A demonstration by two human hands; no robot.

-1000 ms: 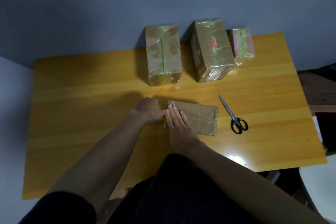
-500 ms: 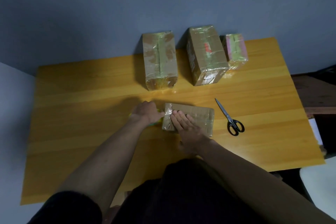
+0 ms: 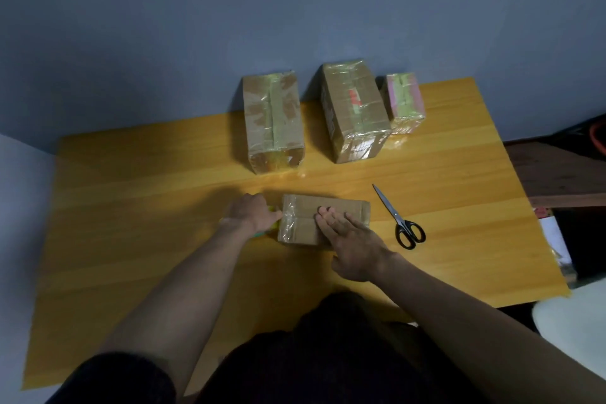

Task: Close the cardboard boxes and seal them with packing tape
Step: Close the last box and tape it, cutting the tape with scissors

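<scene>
A small, flat cardboard box lay near the front middle of the yellow wooden table; its brown flaps were shut, and glossy clear tape wrapped its left end. We pressed the right hand flat on its top, fingers straight and together. The left hand sat at the box's left end, fingers curled over something yellow-green; we could not tell what it gripped. We counted four boxes in all: three taped ones stood along the far edge, namely a large box, a second large box and a small pinkish box. One pair of black-handled scissors lay closed just right of the flat box.
</scene>
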